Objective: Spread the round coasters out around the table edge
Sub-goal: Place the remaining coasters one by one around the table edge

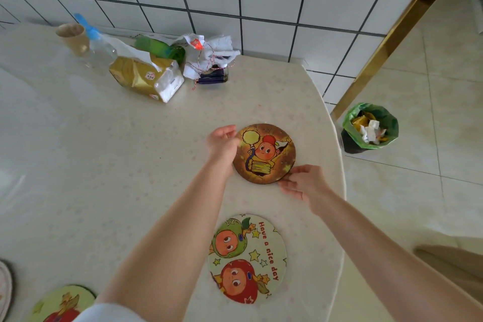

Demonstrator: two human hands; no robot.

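Note:
A brown round coaster [266, 154] with a cartoon fruit figure lies near the right edge of the cream table [104, 151]. My left hand [222, 145] grips its left rim and my right hand [304, 183] pinches its lower right rim. A pale coaster [251, 256] reading "Have a nice day" lies flat closer to me, between my forearms. A green coaster [62, 303] shows at the bottom left, partly cut off. A sliver of another round mat [5, 287] sits at the far left edge.
At the back by the tiled wall stand a paper cup [73, 38], a clear bottle [98, 44], a gold tissue pack [146, 78], a green bottle [162, 48] and a cloth bundle [206, 60]. A green-lined bin [369, 125] stands on the floor to the right.

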